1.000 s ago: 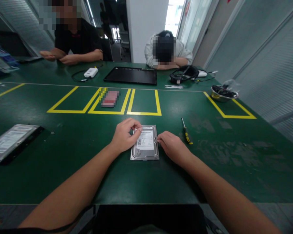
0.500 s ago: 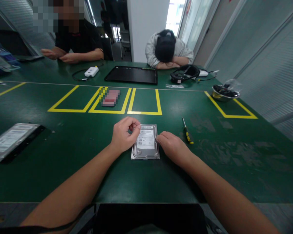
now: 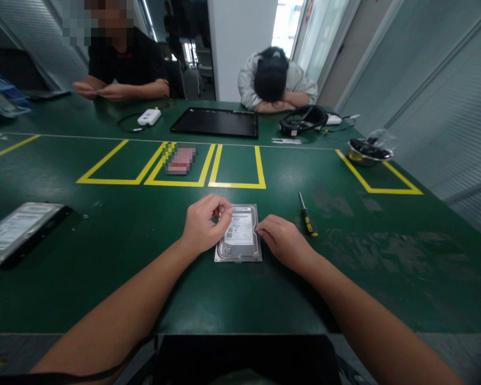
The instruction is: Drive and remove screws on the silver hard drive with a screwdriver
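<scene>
Green tabletop (image 3: pixel 240 302): 1 hard drive (image 3: pixel 240 231), flat. L hand (image 3: pixel 204 222) over left edge, R hand (image 3: pixel 286 240) by right; fingertips together, pinched item can't tell. Step: prob. edge work; next needs steady fingers.

In front of you, the silver hard drive (image 3: pixel 241 235) lay flat on the green table (image 3: pixel 240 299), its longer sides running away from you. A white printed label (image 3: pixel 243 226) faced up from its metal top, with a round detail (image 3: pixel 228 250) towards the near left corner. Your left hand (image 3: pixel 207 224) hid part of its left edge.
</scene>
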A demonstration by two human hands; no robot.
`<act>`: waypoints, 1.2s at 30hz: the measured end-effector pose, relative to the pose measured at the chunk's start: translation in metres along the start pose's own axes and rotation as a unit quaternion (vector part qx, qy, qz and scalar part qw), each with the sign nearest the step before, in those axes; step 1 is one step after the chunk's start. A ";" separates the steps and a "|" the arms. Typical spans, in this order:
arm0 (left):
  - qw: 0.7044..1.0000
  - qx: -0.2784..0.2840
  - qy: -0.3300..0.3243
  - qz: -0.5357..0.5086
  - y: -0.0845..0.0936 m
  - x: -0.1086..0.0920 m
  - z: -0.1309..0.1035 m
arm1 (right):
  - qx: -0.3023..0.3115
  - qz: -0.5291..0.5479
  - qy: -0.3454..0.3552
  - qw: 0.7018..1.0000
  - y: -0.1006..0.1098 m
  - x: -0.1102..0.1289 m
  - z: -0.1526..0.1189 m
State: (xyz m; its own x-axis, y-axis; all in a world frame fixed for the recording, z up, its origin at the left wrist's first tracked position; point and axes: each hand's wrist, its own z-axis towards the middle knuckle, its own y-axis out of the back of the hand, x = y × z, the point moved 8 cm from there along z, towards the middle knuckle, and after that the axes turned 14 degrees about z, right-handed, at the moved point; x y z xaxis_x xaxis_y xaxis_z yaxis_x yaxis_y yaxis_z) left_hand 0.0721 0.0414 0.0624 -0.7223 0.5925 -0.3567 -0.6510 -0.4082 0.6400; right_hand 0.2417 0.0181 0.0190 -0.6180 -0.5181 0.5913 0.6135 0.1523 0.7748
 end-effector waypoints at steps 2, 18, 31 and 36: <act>1.000 0.003 -0.002 0.002 -0.001 0.001 0.000 | -0.002 0.007 -0.002 1.000 0.000 -0.001 0.000; 0.999 0.039 -0.010 -0.029 -0.007 0.001 -0.001 | -0.003 0.045 -0.004 0.999 0.003 -0.010 0.005; 0.998 0.051 -0.008 -0.028 -0.010 0.001 -0.001 | -0.039 0.159 -0.061 0.985 0.009 -0.023 0.005; 0.998 0.055 -0.008 -0.029 -0.011 0.002 -0.002 | -0.054 0.185 -0.077 0.978 0.007 -0.028 0.006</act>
State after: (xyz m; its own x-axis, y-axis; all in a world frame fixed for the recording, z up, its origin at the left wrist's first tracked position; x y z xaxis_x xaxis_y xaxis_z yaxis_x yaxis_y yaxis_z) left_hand 0.0774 0.0465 0.0531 -0.6793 0.6245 -0.3855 -0.6616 -0.2938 0.6899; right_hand 0.2605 0.0385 0.0086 -0.4059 -0.3111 0.8593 0.8521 0.2111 0.4789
